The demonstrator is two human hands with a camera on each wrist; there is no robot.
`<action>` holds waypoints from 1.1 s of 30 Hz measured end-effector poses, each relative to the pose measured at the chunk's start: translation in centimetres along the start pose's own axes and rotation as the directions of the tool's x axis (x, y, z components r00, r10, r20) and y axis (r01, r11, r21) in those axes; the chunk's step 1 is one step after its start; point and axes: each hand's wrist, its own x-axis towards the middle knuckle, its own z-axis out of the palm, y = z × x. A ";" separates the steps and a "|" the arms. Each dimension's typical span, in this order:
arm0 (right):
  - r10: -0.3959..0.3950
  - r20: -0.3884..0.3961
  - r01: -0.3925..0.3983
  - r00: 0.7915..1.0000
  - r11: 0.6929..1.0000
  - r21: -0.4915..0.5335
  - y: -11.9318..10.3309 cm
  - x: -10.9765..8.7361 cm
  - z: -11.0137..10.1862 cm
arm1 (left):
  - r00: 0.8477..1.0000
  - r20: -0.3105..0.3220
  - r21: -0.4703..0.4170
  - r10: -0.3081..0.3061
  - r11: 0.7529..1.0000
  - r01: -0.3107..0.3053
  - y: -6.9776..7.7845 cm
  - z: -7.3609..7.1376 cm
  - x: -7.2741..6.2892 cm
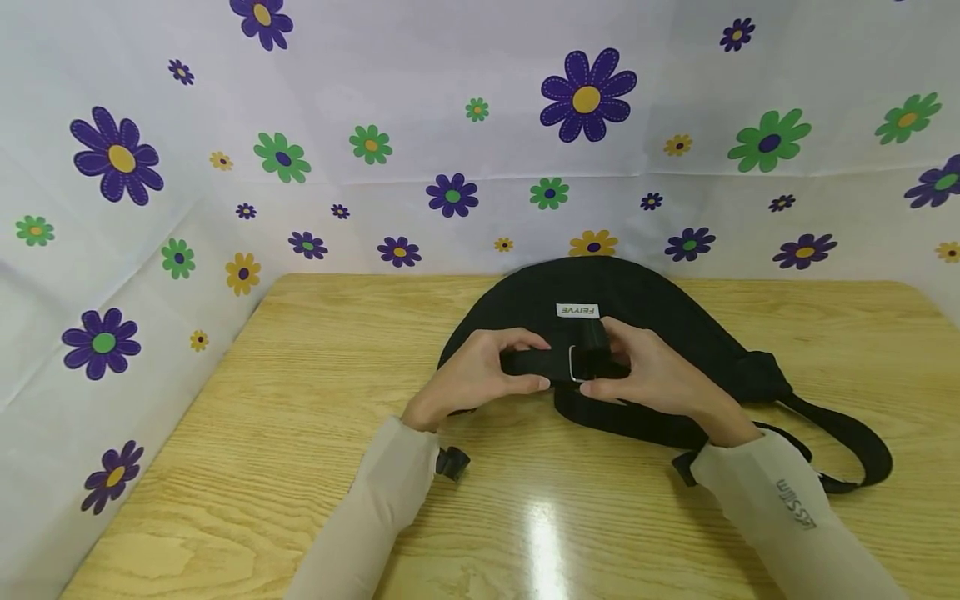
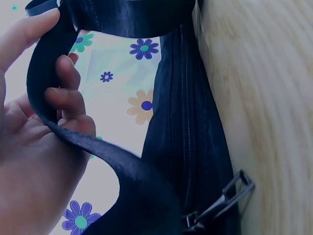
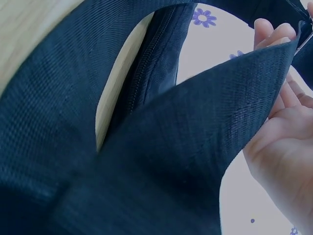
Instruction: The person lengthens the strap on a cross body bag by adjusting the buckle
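Observation:
A black crescent-shaped bag (image 1: 622, 287) lies on the table with its white label (image 1: 577, 311) upside down to me. In front of it, my left hand (image 1: 480, 367) pinches the black strap (image 1: 534, 363) just left of a metal ring buckle (image 1: 573, 364). My right hand (image 1: 660, 367) holds the webbing (image 1: 595, 337) at the ring's right side, with the thumb low by the ring. In the left wrist view the strap bends around behind the fingers, above the bag's zipper pull (image 2: 227, 196). The right wrist view shows a wide strap (image 3: 210, 112) running up to the right fingertips.
A black clip end (image 1: 452, 462) rests on the wooden table (image 1: 300, 375) beside the left sleeve. Another black buckle piece (image 1: 684, 468) lies by the right sleeve. A narrower strap loop (image 1: 873, 450) trails off to the right. Flowered cloth (image 1: 412, 100) hangs behind and at left.

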 end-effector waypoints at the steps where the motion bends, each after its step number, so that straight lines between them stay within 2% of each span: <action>1: 0.002 -0.001 -0.002 1.000 1.000 -0.003 0.0 0.0 0.0 | 1.000 -0.003 0.006 0.005 1.000 -0.005 -0.1 -0.1 0.0; 8: 0.006 -0.013 -0.006 1.000 0.999 -0.043 0.3 -0.4 -0.7 | 0.999 -0.025 0.032 0.021 0.999 -0.020 -0.5 -0.9 -0.2; 14: 0.009 -0.022 -0.010 1.000 0.996 -0.087 0.5 -0.8 -0.9 | 1.000 -0.009 0.023 0.017 1.000 -0.017 -0.8 -1.1 -0.3; 27: 0.004 -0.011 -0.005 1.000 0.996 -0.091 0.8 -1.3 -1.1 | 1.000 0.020 -0.017 0.016 1.000 -0.015 -1.1 -2.2 -0.7; 33: -0.004 -0.009 0.003 1.000 0.995 -0.100 0.7 -1.4 -1.1 | 0.999 0.021 -0.022 0.035 0.999 -0.035 -1.3 -2.7 -0.9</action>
